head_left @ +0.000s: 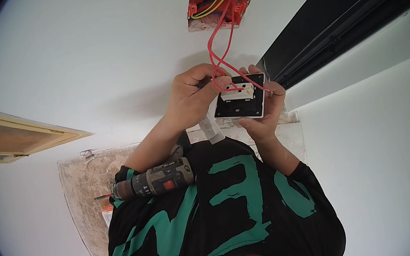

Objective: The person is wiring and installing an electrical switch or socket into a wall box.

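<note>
In my right hand (267, 103) is a wall switch plate (238, 109), its black back with a white terminal block (238, 92) turned toward me. The fingers wrap round its right edge and the thumb presses its lower edge. My left hand (194, 94) pinches a red wire (213, 57) between thumb and fingers at the block's left side. Red wires run from a red wall box (219, 9) to the block. One wire end crosses over the plate toward my right fingers. Whether each wire sits inside a terminal I cannot tell.
A cordless drill (162, 179) with a bit lies across my front, by my left forearm. A translucent strip (211, 130) hangs under my left wrist. Yellow and dark wires are folded in the box. A black frame (326, 24) stands right, a yellowish framed panel (24, 132) left.
</note>
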The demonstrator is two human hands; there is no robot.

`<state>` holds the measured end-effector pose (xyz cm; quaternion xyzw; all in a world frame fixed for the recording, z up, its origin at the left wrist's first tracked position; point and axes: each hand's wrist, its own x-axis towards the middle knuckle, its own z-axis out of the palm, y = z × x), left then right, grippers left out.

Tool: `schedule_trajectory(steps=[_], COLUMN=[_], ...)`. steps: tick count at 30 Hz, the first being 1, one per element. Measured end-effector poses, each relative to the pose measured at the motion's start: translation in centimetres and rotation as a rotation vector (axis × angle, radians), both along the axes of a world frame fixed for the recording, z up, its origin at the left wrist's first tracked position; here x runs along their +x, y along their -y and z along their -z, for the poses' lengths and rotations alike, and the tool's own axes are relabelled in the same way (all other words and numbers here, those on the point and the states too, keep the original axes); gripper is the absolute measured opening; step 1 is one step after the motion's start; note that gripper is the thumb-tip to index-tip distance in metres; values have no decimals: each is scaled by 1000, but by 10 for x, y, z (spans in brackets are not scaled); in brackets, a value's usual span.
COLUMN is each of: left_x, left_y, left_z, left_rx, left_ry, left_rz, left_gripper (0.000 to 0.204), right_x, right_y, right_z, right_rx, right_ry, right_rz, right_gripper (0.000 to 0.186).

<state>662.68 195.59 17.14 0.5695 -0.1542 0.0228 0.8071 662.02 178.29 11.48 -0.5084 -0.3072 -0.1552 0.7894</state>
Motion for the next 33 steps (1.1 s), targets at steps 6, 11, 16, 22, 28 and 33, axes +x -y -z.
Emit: schedule_trajectory(steps=[6, 11, 16, 22, 28, 33], left_x=[0, -1, -14, -20, -18, -17], left_y=[-2, -7, -14, -10, -8, -6], left_z=[0, 3, -5, -6, -7, 0], left_rx=[51, 6, -83, -122, -12, 32], left_ry=[-13, 21, 10, -17, -27, -16], left_rz=[3, -7, 66, 88, 5, -18], left_gripper=[9, 8, 7, 5, 5, 6], right_x=[5, 9, 12, 13, 20, 24], right_y=[-4, -4, -1, -1, 1, 3], right_z=[-9, -10, -9, -12, -10, -8], right_rx=[-59, -86, -102, -128, -212, -187], right_ry=[11, 48, 53, 46, 162, 203], right_rz=[50, 31, 26, 44, 78, 80], right_gripper=[84, 83, 83, 83, 83, 82])
